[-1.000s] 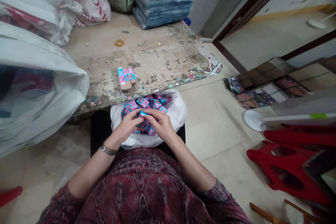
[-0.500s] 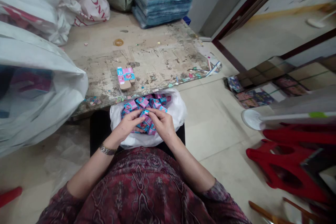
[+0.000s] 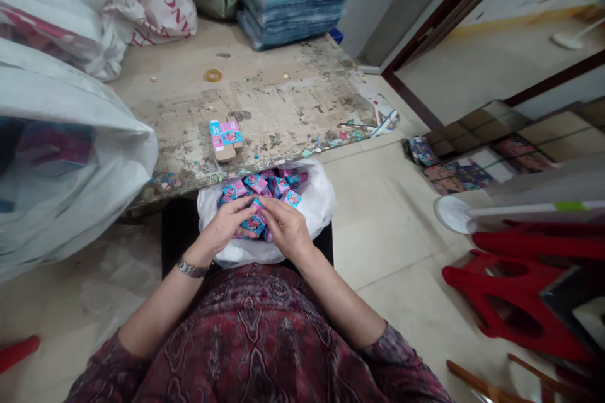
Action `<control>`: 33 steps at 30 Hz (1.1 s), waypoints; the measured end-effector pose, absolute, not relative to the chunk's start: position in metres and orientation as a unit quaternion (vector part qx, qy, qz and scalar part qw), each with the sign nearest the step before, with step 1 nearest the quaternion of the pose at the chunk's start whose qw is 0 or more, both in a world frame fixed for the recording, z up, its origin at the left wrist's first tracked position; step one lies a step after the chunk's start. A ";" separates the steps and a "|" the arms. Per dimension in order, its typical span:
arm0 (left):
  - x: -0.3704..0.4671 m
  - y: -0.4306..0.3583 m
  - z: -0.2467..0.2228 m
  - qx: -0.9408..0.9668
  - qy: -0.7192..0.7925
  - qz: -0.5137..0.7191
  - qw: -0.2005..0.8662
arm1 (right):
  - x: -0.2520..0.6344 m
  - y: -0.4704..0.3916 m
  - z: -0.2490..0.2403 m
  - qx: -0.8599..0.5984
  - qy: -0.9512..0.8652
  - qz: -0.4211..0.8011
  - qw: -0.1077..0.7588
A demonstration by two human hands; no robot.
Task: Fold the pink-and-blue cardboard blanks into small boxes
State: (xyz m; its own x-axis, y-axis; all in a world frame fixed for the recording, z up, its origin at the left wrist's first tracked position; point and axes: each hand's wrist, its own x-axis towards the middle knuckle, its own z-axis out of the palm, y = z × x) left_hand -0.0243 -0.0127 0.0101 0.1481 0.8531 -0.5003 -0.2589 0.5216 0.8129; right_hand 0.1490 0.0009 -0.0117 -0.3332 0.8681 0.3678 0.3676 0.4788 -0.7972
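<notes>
Between my two hands is a small pink and blue printed box, held just above a white plastic bag in my lap. My left hand grips the box from its left side, thumb and fingers around it. At its upper right, my right hand pinches the box's top end with closed fingers. Several like boxes fill the bag below and beyond my hands. One flattened, unfolded carton in the same colours lies on the worktable ahead.
Large white sacks bulge in at the left. A blue wrapped stack and a tape roll rest on the table. Red plastic stools, a white round-based stand and cardboard boxes are on the right.
My right hand has shifted slightly left and its fingers now lie over the box's top end, where a light blue flap showed before. My left hand stays almost in place.
</notes>
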 end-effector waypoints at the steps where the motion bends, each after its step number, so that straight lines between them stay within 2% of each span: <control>1: -0.024 -0.013 0.009 0.284 0.520 0.395 0.702 | 0.149 0.001 -0.012 -0.408 -0.763 0.298 0.404; 10: -0.023 -0.011 0.011 0.317 0.525 0.388 0.689 | 0.147 -0.001 -0.016 -0.398 -0.760 0.305 0.414; 20: -0.020 -0.012 0.011 0.305 0.526 0.396 0.689 | 0.151 0.005 -0.016 -0.381 -0.768 0.348 0.380; 28: -0.029 -0.005 0.004 0.358 0.562 0.352 0.657 | 0.151 0.009 -0.022 -0.450 -0.627 0.433 0.466; 33: -0.028 -0.009 0.001 0.347 0.566 0.376 0.647 | 0.160 0.016 -0.027 -0.483 -0.488 0.546 0.480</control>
State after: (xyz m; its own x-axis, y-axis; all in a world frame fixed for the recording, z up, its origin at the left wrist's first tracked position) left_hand -0.0283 -0.0089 0.0007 0.0774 0.8785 -0.4714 -0.0932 0.4771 0.8739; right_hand 0.1599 0.0155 -0.0266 -0.0737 0.9955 -0.0596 -0.0528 -0.0635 -0.9966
